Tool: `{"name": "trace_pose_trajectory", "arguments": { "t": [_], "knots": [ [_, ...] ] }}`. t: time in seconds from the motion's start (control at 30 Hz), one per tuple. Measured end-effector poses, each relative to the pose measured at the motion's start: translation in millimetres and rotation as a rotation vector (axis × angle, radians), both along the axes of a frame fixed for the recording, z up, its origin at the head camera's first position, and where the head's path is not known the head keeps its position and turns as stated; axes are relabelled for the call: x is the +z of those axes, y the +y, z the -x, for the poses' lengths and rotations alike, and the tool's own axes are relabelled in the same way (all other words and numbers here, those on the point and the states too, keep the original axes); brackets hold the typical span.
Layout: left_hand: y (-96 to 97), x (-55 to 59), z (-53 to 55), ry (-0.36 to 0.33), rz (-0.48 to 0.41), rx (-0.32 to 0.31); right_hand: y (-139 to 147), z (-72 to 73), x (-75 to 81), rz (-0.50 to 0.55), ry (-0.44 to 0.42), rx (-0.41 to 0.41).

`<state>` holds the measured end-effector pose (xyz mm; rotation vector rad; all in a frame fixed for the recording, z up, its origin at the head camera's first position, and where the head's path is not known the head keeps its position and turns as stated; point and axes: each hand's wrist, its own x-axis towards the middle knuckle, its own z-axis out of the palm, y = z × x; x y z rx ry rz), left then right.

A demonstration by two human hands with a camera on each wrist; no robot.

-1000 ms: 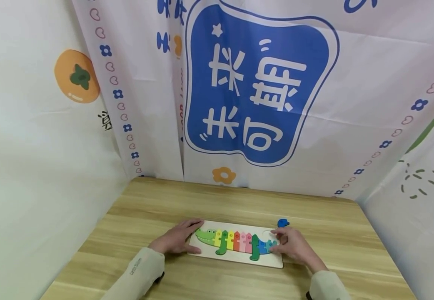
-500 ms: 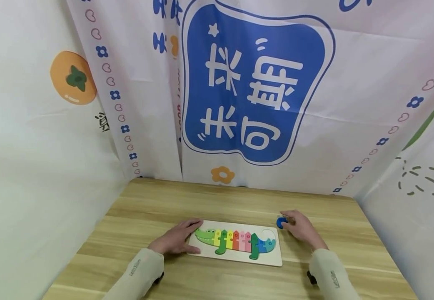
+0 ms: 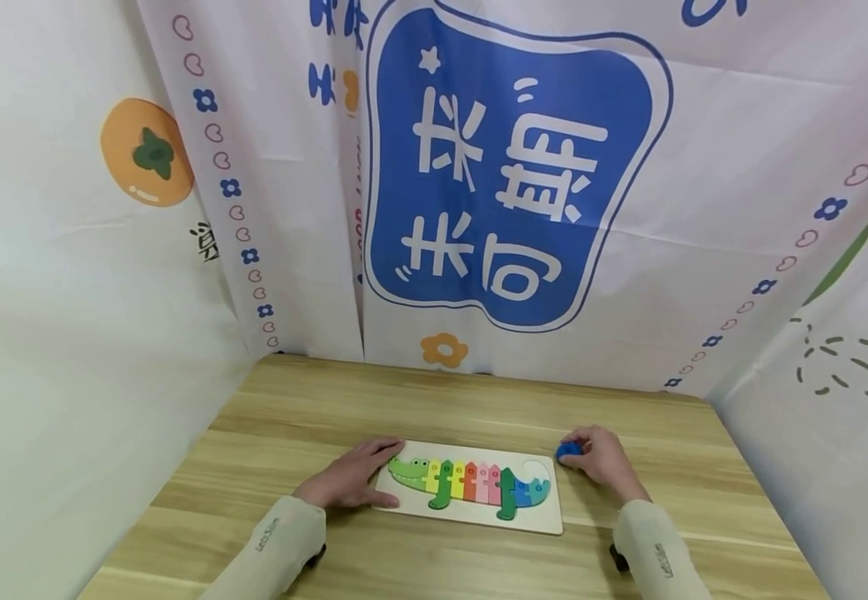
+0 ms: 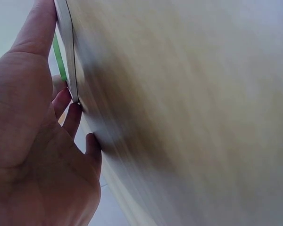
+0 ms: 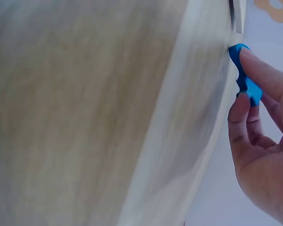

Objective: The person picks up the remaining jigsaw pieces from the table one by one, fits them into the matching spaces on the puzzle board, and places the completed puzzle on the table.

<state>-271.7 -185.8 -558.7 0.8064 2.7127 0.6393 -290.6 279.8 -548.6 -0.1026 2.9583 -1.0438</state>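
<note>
A flat wooden crocodile puzzle board (image 3: 539, 518) lies on the table, its green head at the left and numbered coloured pieces along the body. My left hand (image 3: 347, 479) holds the board's left end, thumb at the near side and fingers at the far corner. In the left wrist view the fingertips meet the board's edge. Beyond the board's right end, my right hand (image 3: 605, 462) pinches a small blue puzzle piece (image 3: 569, 451) between thumb and fingers. The right wrist view shows the piece's wavy edge (image 5: 242, 77). Above the blue tail pieces a pale curved recess (image 3: 536, 470) shows.
The wood-grain table (image 3: 434, 567) runs back to a white printed curtain (image 3: 314, 250) with a big blue sign. White fabric also closes off the left and right sides.
My right hand has left the tail end of the board, moved up and right, and taken hold of the blue piece. The left hand stays at the board's left end.
</note>
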Motion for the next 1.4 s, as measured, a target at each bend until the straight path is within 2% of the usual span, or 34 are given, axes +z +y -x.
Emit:
{"name": "trace_pose_trajectory", "arguments": {
  "t": [0.37, 0.53, 0.97, 1.4],
  "knots": [
    [-2.5, -2.2, -0.8, -0.008, -0.002, 0.002, -0.7, -10.8, 6.3, 0.319, -0.061, -0.068],
    [-3.6, -4.1, -0.2, -0.001, -0.003, 0.004, -3.6, -9.8, 11.2, 0.411, -0.071, -0.060],
    [-2.4, 0.5, -1.9, -0.027, -0.021, 0.022, -12.2, -12.9, 24.1, 0.510, -0.058, 0.018],
    [0.6, 4.3, -2.2, -0.023, -0.028, 0.009, -13.2, -12.6, 28.4, 0.590, -0.118, 0.011]
  ]
}}
